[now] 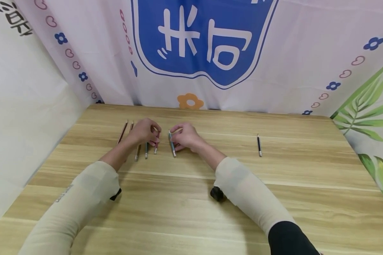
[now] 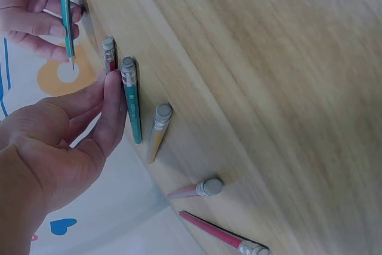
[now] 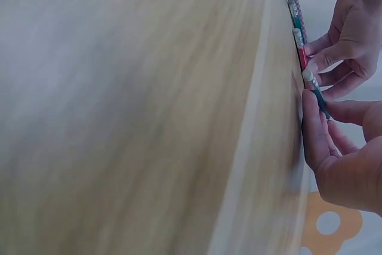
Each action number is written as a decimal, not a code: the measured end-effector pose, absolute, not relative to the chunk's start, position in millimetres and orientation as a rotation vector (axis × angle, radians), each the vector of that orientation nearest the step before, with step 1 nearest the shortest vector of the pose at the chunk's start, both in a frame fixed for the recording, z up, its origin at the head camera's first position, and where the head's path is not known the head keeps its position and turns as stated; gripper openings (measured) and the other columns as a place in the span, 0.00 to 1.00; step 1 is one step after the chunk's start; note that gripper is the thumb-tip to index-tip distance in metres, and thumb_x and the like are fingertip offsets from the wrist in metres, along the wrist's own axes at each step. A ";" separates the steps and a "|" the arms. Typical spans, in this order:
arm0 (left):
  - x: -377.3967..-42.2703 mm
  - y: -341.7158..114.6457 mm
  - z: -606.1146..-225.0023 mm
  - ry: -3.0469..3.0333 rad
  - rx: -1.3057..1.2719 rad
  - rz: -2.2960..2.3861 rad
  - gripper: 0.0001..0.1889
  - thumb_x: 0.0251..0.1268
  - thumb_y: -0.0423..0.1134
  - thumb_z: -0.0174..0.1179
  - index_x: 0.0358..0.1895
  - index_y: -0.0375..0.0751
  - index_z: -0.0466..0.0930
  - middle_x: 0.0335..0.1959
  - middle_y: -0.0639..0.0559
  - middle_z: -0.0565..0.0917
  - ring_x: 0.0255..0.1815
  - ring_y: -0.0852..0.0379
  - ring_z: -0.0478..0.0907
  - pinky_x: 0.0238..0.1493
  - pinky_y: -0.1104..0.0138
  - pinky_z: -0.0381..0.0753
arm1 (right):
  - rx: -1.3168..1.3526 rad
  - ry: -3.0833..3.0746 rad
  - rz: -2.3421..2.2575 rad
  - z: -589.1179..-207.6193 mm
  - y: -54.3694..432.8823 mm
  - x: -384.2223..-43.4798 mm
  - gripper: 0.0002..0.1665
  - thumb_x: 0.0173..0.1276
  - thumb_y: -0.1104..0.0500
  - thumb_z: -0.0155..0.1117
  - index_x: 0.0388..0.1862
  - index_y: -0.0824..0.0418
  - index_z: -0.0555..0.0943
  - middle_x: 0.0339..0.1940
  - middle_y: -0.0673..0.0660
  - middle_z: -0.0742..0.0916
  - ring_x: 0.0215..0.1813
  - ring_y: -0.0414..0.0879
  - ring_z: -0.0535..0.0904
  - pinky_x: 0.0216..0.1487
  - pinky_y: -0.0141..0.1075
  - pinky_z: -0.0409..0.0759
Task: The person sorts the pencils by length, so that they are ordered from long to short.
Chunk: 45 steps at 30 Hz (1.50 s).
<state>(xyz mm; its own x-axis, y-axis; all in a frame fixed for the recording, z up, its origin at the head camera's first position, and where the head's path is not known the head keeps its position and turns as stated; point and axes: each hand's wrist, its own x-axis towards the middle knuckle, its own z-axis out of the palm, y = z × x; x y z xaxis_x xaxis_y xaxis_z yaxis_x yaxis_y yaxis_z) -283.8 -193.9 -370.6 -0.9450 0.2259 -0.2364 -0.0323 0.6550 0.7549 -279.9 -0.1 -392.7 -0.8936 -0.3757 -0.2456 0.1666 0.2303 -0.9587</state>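
My right hand (image 1: 186, 136) pinches a teal pencil (image 1: 172, 144) between thumb and fingers, its eraser end toward me. In the right wrist view the same pencil (image 3: 316, 94) leans in the fingertips near the tabletop. Left of it, my left hand (image 1: 145, 131) holds a red pencil (image 1: 156, 147) at the fingertips; in the left wrist view the fingers partly cover that pencil (image 2: 109, 55). Beside this hand lie a green pencil (image 2: 132, 103), a yellowish pencil (image 2: 159, 132) and two reddish pencils, one (image 1: 122, 131) outermost. The left forearm hides parts of them.
A dark pencil (image 1: 259, 146) lies alone on the right side of the wooden table (image 1: 191, 212). A printed cloth (image 1: 293, 71) hangs along the back edge, and white cloth (image 1: 28, 106) borders the left side. Black wrist devices (image 1: 217, 193) sit under the sleeves.
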 end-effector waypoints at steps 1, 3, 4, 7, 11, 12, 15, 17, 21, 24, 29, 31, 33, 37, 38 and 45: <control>-284.2 -194.4 -370.6 2.561 0.155 1.180 0.21 0.61 0.14 0.64 0.58 0.16 0.76 0.34 0.39 0.78 0.24 0.57 0.84 0.32 0.65 0.92 | -0.191 2.083 -1.706 -392.5 -1.4 -279.8 0.20 0.68 0.76 0.64 0.59 0.70 0.77 0.40 0.64 0.87 0.34 0.49 0.85 0.36 0.40 0.92; -284.5 -195.1 -370.2 2.555 0.156 1.183 0.21 0.62 0.14 0.64 0.59 0.16 0.76 0.34 0.39 0.77 0.24 0.57 0.84 0.32 0.65 0.92 | -0.190 2.082 -1.710 -392.0 -3.9 -279.7 0.20 0.68 0.76 0.63 0.59 0.70 0.77 0.40 0.65 0.87 0.34 0.50 0.85 0.36 0.40 0.92; -284.7 -195.3 -370.0 2.551 0.156 1.187 0.21 0.62 0.14 0.64 0.59 0.16 0.76 0.34 0.39 0.77 0.24 0.57 0.84 0.32 0.65 0.92 | -0.189 2.082 -1.713 -391.8 -5.1 -279.6 0.20 0.69 0.76 0.63 0.59 0.70 0.77 0.41 0.65 0.87 0.34 0.50 0.85 0.36 0.40 0.92; -284.7 -195.5 -369.2 2.542 0.155 1.198 0.21 0.62 0.14 0.64 0.59 0.16 0.75 0.34 0.39 0.77 0.24 0.57 0.84 0.32 0.65 0.92 | -0.187 2.083 -1.723 -390.9 -8.7 -279.4 0.21 0.69 0.76 0.63 0.59 0.70 0.77 0.41 0.65 0.86 0.35 0.51 0.85 0.37 0.41 0.93; -284.2 -195.5 -368.8 2.529 0.140 1.213 0.21 0.62 0.14 0.62 0.60 0.15 0.74 0.35 0.38 0.77 0.26 0.58 0.84 0.32 0.66 0.92 | -0.180 2.071 -1.741 -391.0 -13.1 -279.8 0.21 0.68 0.76 0.63 0.59 0.71 0.77 0.38 0.63 0.85 0.34 0.51 0.84 0.38 0.42 0.93; -284.2 -195.6 -368.9 2.527 0.137 1.215 0.21 0.62 0.13 0.62 0.60 0.15 0.74 0.36 0.38 0.77 0.26 0.57 0.84 0.32 0.66 0.92 | -0.178 2.070 -1.745 -391.2 -13.9 -280.2 0.21 0.68 0.77 0.62 0.59 0.71 0.77 0.38 0.63 0.85 0.33 0.51 0.84 0.38 0.42 0.93; -284.3 -195.7 -369.0 2.529 0.139 1.213 0.21 0.62 0.13 0.62 0.60 0.15 0.74 0.35 0.38 0.78 0.26 0.58 0.84 0.32 0.66 0.92 | -0.179 2.071 -1.752 -391.8 -15.8 -281.4 0.21 0.68 0.77 0.62 0.59 0.71 0.77 0.35 0.62 0.85 0.32 0.50 0.84 0.37 0.41 0.93; -284.5 -195.6 -368.7 2.530 0.145 1.212 0.21 0.62 0.13 0.62 0.60 0.15 0.74 0.35 0.39 0.78 0.25 0.57 0.84 0.32 0.66 0.92 | -0.181 2.084 -1.751 -392.2 -16.8 -282.5 0.20 0.67 0.77 0.62 0.59 0.71 0.77 0.35 0.62 0.85 0.32 0.50 0.84 0.36 0.40 0.92; -285.1 -195.2 -368.5 2.530 0.150 1.212 0.21 0.63 0.14 0.62 0.59 0.15 0.74 0.34 0.39 0.78 0.26 0.57 0.84 0.32 0.66 0.92 | -0.195 2.131 -1.733 -391.8 -18.9 -283.0 0.20 0.67 0.77 0.63 0.57 0.71 0.78 0.36 0.63 0.86 0.33 0.50 0.84 0.34 0.39 0.92; -285.7 -195.2 -369.2 2.529 0.145 1.213 0.21 0.63 0.14 0.61 0.59 0.15 0.74 0.35 0.39 0.78 0.27 0.57 0.84 0.33 0.66 0.92 | -0.202 2.181 -1.715 -391.4 -20.9 -282.2 0.19 0.67 0.77 0.63 0.56 0.71 0.79 0.39 0.64 0.87 0.34 0.50 0.85 0.33 0.38 0.92; -284.9 -195.6 -369.9 2.529 0.128 1.214 0.21 0.63 0.14 0.61 0.60 0.15 0.74 0.36 0.38 0.79 0.28 0.55 0.85 0.33 0.65 0.92 | -0.182 2.258 -1.698 -391.7 -26.9 -281.1 0.18 0.65 0.77 0.63 0.54 0.71 0.80 0.36 0.62 0.86 0.33 0.50 0.85 0.33 0.38 0.92; -284.1 -195.6 -370.1 2.533 0.125 1.213 0.20 0.63 0.13 0.61 0.60 0.15 0.74 0.36 0.37 0.79 0.29 0.54 0.85 0.33 0.65 0.92 | -0.163 2.288 -1.690 -391.7 -29.7 -280.4 0.18 0.65 0.78 0.62 0.53 0.71 0.80 0.32 0.61 0.85 0.31 0.49 0.84 0.32 0.38 0.92; -283.0 -195.4 -370.2 2.536 0.121 1.212 0.20 0.64 0.14 0.61 0.60 0.15 0.74 0.36 0.37 0.79 0.29 0.54 0.85 0.33 0.65 0.92 | -0.147 2.315 -1.676 -391.5 -32.2 -280.1 0.17 0.64 0.78 0.61 0.52 0.72 0.81 0.30 0.60 0.84 0.28 0.48 0.83 0.32 0.37 0.92; -282.2 -195.5 -370.2 2.532 0.125 1.219 0.20 0.64 0.14 0.60 0.59 0.14 0.74 0.35 0.37 0.78 0.29 0.55 0.85 0.34 0.64 0.92 | -0.114 2.383 -1.615 -390.2 -36.5 -280.4 0.16 0.64 0.77 0.60 0.51 0.71 0.81 0.30 0.60 0.83 0.25 0.46 0.83 0.29 0.35 0.91; -282.1 -195.5 -370.3 2.530 0.125 1.221 0.20 0.64 0.14 0.60 0.59 0.14 0.74 0.35 0.38 0.78 0.29 0.55 0.85 0.34 0.64 0.92 | -0.107 2.401 -1.595 -389.9 -37.4 -281.0 0.16 0.64 0.77 0.61 0.51 0.71 0.82 0.31 0.61 0.83 0.24 0.47 0.83 0.28 0.34 0.91; -281.9 -195.7 -369.7 2.530 0.145 1.218 0.19 0.66 0.14 0.58 0.60 0.14 0.74 0.34 0.37 0.78 0.29 0.54 0.85 0.34 0.64 0.92 | -0.072 2.492 -1.493 -387.4 -41.8 -283.8 0.13 0.65 0.74 0.65 0.49 0.70 0.83 0.46 0.67 0.85 0.24 0.48 0.86 0.25 0.31 0.89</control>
<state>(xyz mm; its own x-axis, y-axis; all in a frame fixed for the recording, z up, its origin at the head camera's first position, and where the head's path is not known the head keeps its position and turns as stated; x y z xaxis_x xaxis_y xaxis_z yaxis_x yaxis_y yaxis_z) -281.9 -195.7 -369.7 -0.9410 0.2302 -0.2480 -0.0502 0.6298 0.7751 -283.8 -41.8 -387.4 -0.9712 -0.1614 -0.1751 0.0782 0.4782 -0.8747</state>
